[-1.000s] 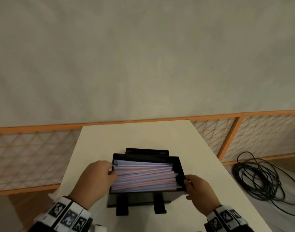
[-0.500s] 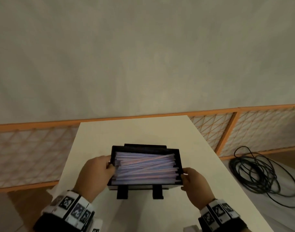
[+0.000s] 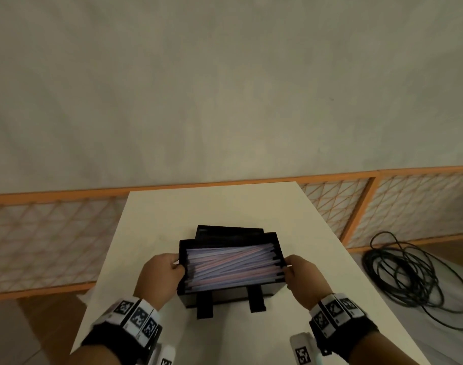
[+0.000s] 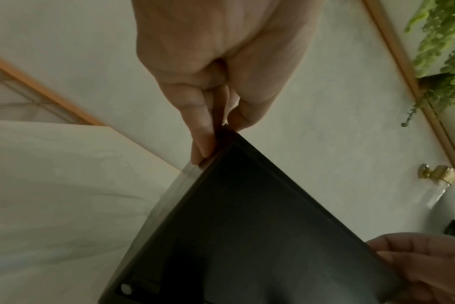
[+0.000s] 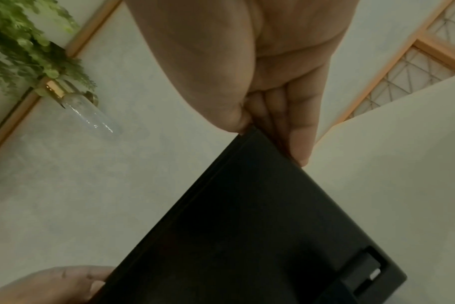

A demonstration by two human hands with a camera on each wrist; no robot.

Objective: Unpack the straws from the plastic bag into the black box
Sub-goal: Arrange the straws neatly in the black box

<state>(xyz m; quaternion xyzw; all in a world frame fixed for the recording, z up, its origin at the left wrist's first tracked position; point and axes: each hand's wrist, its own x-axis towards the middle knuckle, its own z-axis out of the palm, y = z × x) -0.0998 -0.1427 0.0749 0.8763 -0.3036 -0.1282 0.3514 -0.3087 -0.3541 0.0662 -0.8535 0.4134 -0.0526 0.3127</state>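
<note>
A black box [image 3: 278, 247] filled with pale purple and pink straws [image 3: 230, 267] hovers just over a black base with two feet [image 3: 204, 306] on the white table [image 3: 199, 206]. My left hand [image 3: 179, 267] pinches the box's left wall, and my right hand [image 3: 288, 270] pinches its right wall. The left wrist view shows thumb and fingers of my left hand [image 4: 218, 131] clamped on the rim, above the box's dark underside [image 4: 247, 236]. My right hand [image 5: 270, 131] grips the opposite rim of the box [image 5: 247, 226] the same way. No plastic bag shows plainly.
A black lid-like panel [image 3: 230, 231] stands behind the box. A coil of black cable [image 3: 409, 277] lies on the floor to the right of the table. An orange lattice fence [image 3: 41, 233] runs along the wall behind.
The box went from tilted toward me to nearly level and sits lower over its base. The straws have shuffled into a criss-cross. My left fingers moved from over the straws to the side wall.
</note>
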